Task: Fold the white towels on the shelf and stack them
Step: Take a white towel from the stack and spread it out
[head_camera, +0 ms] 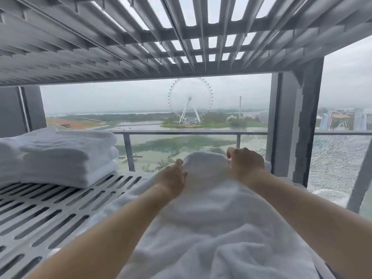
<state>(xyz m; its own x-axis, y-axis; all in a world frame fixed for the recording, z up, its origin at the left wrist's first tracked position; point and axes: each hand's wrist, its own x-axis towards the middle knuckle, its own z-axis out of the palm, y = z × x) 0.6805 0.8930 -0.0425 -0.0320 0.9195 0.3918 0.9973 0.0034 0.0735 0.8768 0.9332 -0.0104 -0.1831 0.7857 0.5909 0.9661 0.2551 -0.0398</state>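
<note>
1. While the stack (68, 158) of folded towels sits done at the back left of the shelf (50, 208), I work the loose towel (211, 208), which lies to the right of the stack and apart from it, running from the shelf's far side back toward me.
2. My left hand (173, 178) is on the towel's far end, on the side nearer the stack, thumb above and fingers curled at the raised edge, pinching it.
3. My right hand (246, 165) is on the same end, on the side farther from the stack, fingers curled over the cloth and clamped on it.
4. I judge the step to be a fold just begun: the far end is bunched and lifted between my hands, while the near part is rumpled and unfolded.
5. The next move calls for both hands to draw that end toward me evenly, so the edges meet square, then to smooth the wrinkles flat.
6. More folding is needed after that, until the towel matches the stack's footprint; only then can it go left, on top of the stack.
</note>
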